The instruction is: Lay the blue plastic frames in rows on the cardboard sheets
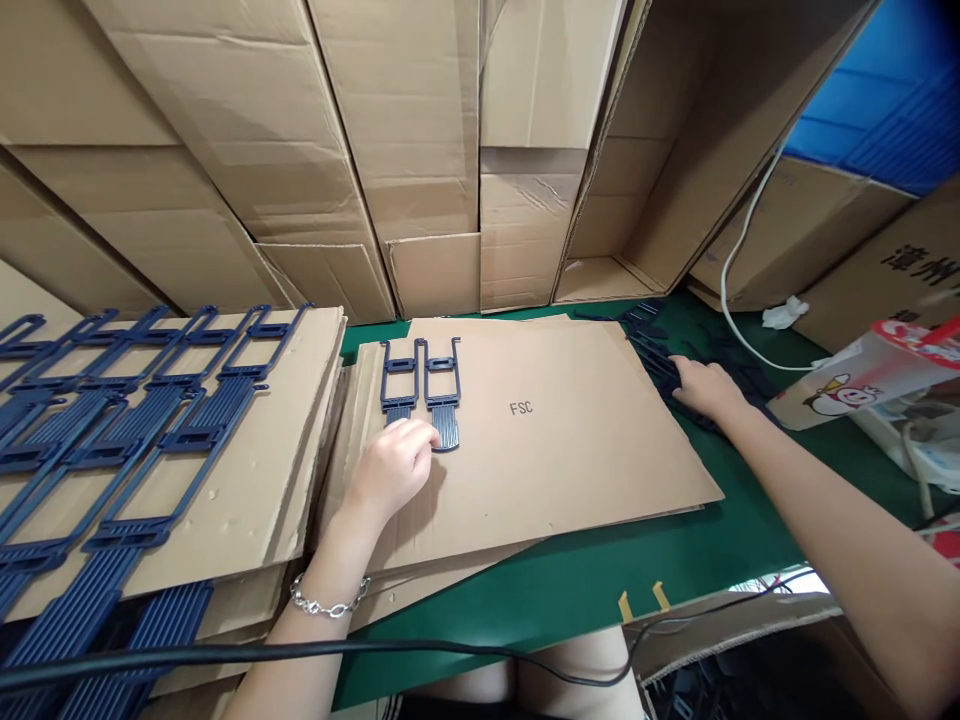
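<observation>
We are resting our left hand [394,465] on ribbed navy plastic frames [442,425] at 7 o'clock, our right hand [705,388] on loose frames [649,350] at 2 o'clock; we cannot tell either grip. A hasty push could skew them on the cardboard sheet [570,450].

**Bright, even light with wide-angle bend**

Soft, diffuse light falls evenly across the cardboard sheets [525,430], leaving only a faint shadow beneath the left hand [391,465]. Stacked boxes [420,120] bow toward the picture's edges from lens distortion; focus stays sharp, without glare.

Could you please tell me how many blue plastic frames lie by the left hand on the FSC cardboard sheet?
2, side by side: one frame partly under the left hand, the other frame to its right.
</observation>
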Tool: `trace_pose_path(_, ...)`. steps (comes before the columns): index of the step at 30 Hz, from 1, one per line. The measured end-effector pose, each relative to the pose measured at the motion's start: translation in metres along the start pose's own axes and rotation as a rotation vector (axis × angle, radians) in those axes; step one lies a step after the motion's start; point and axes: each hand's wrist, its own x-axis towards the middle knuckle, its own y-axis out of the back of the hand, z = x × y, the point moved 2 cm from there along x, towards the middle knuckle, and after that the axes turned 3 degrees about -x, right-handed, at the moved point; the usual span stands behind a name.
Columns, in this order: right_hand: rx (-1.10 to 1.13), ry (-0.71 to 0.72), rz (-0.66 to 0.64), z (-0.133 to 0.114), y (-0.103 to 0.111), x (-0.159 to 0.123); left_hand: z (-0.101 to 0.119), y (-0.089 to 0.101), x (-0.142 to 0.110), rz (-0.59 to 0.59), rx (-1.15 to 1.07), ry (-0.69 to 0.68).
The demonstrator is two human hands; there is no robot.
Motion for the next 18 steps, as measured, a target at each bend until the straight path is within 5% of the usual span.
trace_pose_path(10, -0.009, -0.044, 0.112, -0.003, -0.003, 0.0, 0.038, 0.013, 0.01, 0.024, -0.477, 0.139)
trace_pose_path(18, 0.135, -0.213, 0.231, 0.013, 0.061, -0.001, 0.076, 0.007, 0.026, 0.06, -1.087, 0.306)
